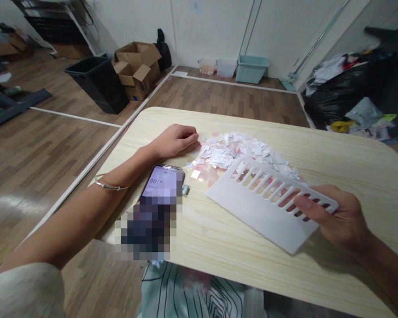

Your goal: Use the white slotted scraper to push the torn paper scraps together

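Observation:
My right hand (343, 221) grips the right end of a white slotted plastic panel (255, 207), thumb on its upper face. The panel is tilted above the table, its row of slots along the far edge. Behind it spreads a heap of small white paper scraps (248, 148), some pinkish pieces among them. My left hand (175, 141) rests on the table at the heap's left edge, its fingers curled; what is inside them, if anything, is hidden. A phone (161, 185) showing a timer lies near my left forearm, its lower part pixelated.
The pale wooden table (345, 150) has rounded far corners. On the floor beyond stand a black bin (99, 84), cardboard boxes (137, 66) and a teal tub (252, 69). Black bags (345, 92) are piled at the right. A small grey-green object (185, 190) lies beside the phone.

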Tool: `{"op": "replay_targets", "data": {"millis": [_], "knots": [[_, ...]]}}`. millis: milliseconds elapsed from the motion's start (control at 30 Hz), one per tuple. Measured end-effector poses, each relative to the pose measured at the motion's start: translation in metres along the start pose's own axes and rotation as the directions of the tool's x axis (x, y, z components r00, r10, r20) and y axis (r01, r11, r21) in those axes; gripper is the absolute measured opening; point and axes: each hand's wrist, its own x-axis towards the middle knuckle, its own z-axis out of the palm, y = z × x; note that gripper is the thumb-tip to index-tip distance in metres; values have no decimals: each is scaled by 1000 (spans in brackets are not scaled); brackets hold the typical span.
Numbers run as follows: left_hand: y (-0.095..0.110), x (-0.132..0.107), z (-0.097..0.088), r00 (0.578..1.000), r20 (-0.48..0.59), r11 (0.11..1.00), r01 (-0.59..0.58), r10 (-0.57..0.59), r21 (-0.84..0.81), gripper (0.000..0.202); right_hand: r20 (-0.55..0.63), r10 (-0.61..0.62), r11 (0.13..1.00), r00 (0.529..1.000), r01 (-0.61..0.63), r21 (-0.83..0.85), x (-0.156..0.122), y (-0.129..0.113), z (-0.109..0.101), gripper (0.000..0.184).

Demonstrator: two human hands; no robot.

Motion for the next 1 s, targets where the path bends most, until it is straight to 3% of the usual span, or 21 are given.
{"op": "replay_targets", "data": {"millis": [133,233,333,567,733,900,1000], "knots": [[-1,0,0,1000,6,999,-16,16,31,33,143,185,966,972,-206,156,-1,-8,4,57],[-1,0,0,1000,7,999,-17,17,46,33,267,186,951,946,-242,194,-1,-10,11,57],[0,0,-1,1000,5,999,-16,16,48,34,322,122,968,939,-185,172,0,-8,14,56],[1,-1,0,1000,10,999,-19,18,46,34,203,137,971,969,-173,167,5,4,14,51],[0,-1,0,1000,-1,999,-18,18,52,34,254,118,970,960,-167,180,4,1,16,47],[2,-1,0,1000,0,997,-28,28,67,35,349,-3,994,937,-35,101,3,6,11,43],[3,-1,-1,1000,-1,997,-25,25,72,35,317,-17,997,948,-8,78,2,9,9,42]]}}
